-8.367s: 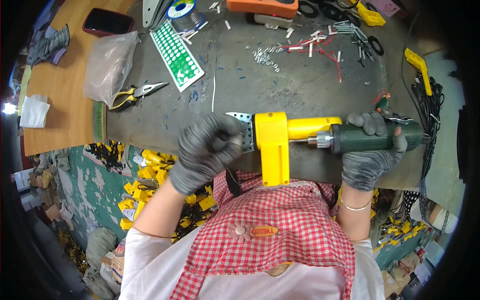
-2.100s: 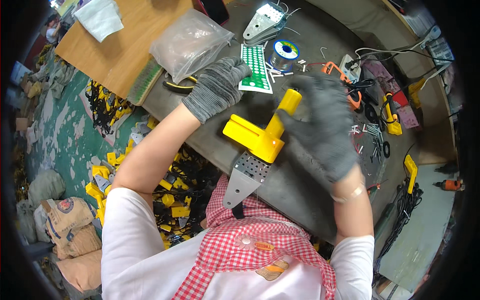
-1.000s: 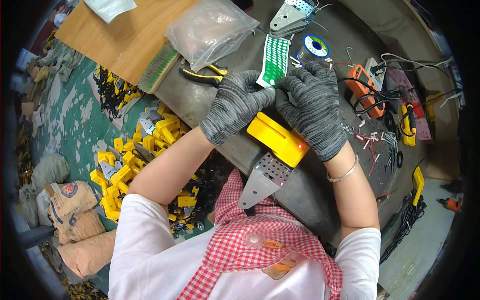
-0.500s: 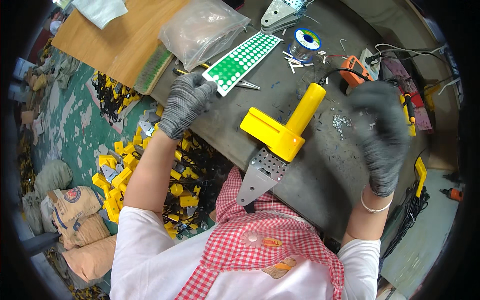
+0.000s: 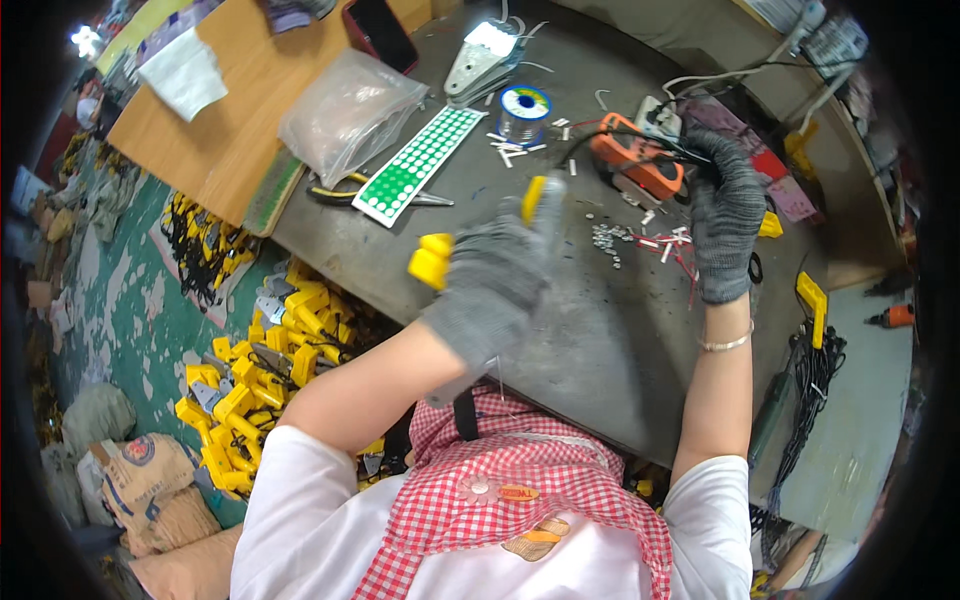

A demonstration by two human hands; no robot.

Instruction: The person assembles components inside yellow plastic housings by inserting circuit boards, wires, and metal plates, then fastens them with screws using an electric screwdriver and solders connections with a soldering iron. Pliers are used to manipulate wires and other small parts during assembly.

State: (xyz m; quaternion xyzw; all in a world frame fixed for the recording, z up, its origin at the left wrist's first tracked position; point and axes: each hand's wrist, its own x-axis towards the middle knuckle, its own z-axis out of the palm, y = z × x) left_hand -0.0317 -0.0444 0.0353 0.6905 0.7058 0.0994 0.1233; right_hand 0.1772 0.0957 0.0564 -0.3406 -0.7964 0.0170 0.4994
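My left hand [image 5: 495,275], in a grey knit glove and slightly blurred, is closed over a yellow plastic housing with a handle [image 5: 430,262]. Yellow parts show on both sides of the glove, and the rest is hidden under it. A grey metal plate on the housing pokes out below my wrist. Gloved too, my right hand [image 5: 725,220] is closed around a black cable [image 5: 665,150] beside an orange device [image 5: 640,160]. A green sheet with rows of white dots [image 5: 420,165] lies flat on the bench, over yellow-handled pliers [image 5: 335,193].
A solder spool [image 5: 523,115] stands behind scattered white tubes. Small metal nuts [image 5: 610,240] lie right of my left hand. Metal plates [image 5: 480,65], a plastic bag [image 5: 350,110] and a brush [image 5: 272,190] sit farther back. Yellow housings [image 5: 250,390] are heaped at left.
My left hand has let go of the dotted sheet and moved right onto the yellow housing. My right hand has moved up to the black cable. The view has shifted somewhat.
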